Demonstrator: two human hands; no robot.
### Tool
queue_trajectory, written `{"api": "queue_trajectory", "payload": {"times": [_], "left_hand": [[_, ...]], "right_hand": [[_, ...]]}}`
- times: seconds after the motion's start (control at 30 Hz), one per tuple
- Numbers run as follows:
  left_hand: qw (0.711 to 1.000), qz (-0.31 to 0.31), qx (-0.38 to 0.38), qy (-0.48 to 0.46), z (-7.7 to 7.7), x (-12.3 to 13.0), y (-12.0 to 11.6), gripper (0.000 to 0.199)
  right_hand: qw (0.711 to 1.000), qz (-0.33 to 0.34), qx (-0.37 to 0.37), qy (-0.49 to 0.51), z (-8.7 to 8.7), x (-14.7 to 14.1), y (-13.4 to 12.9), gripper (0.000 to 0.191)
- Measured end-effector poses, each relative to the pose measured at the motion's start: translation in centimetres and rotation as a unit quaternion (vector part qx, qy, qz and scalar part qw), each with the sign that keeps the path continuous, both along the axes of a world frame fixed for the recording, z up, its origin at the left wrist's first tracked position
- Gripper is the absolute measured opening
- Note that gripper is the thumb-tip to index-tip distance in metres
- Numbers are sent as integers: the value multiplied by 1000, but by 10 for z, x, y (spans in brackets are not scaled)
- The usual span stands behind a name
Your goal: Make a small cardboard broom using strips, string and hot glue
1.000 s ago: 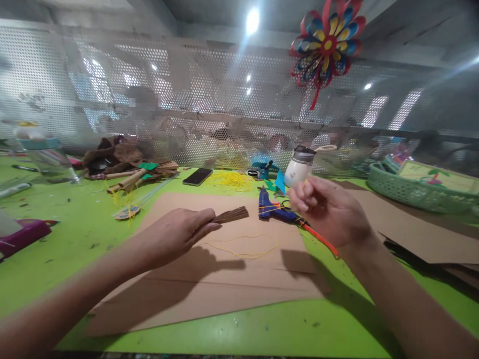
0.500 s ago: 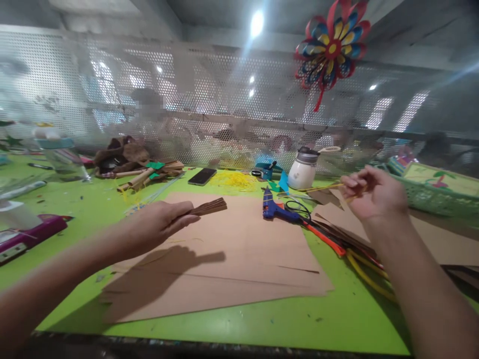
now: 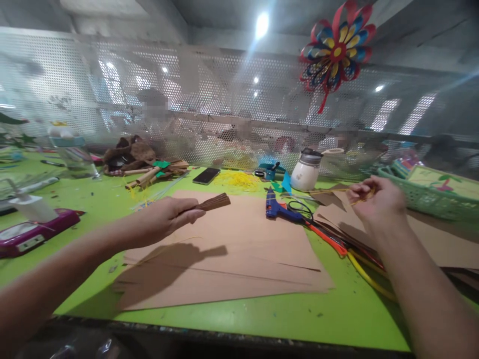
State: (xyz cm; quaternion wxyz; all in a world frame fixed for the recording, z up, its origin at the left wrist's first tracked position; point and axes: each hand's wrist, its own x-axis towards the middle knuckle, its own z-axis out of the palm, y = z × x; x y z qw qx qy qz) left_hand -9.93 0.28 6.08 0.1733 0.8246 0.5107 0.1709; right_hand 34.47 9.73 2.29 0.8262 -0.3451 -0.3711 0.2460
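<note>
My left hand pinches a folded brown paper bundle above the stacked brown sheets; its pleated end points right. On the right, my right hand is raised with curled fingers around a thin yellow strand that stretches left toward the glue gun. The blue glue gun rests at the right edge of the sheets, between my hands. A loose pile of yellow shreds lies behind the sheets.
A phone, rolled brown paper pieces and a white jar stand along the back. An orange-handled tool lies right of the sheets. A purple power strip is at left, a green basket at right.
The view has shifted slightly, moving the table items a little to the right in the picture. My right hand sits slightly lower, still with the strand. My left hand keeps its hold on the bundle.
</note>
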Motion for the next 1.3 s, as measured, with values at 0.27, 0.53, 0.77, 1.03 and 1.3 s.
{"api": "queue_trajectory", "payload": {"times": [0.27, 0.53, 0.77, 1.03, 1.3], "left_hand": [[845, 19, -177, -504, 21, 12, -15, 22], [683, 116, -143, -707, 17, 41, -15, 23], [671, 170, -106, -714, -7, 48, -2, 6], [697, 207, -105, -679, -28, 73, 1, 3], [767, 116, -170, -608, -39, 75, -17, 29]], "right_hand": [[998, 56, -16, -36, 83, -92, -5, 42], [903, 182, -92, -378, 59, -239, 17, 27], [870, 191, -82, -447, 18, -239, -42, 14], [879, 353, -84, -310, -23, -276, -87, 51], [872, 282, -47, -397, -21, -243, -83, 26]]}}
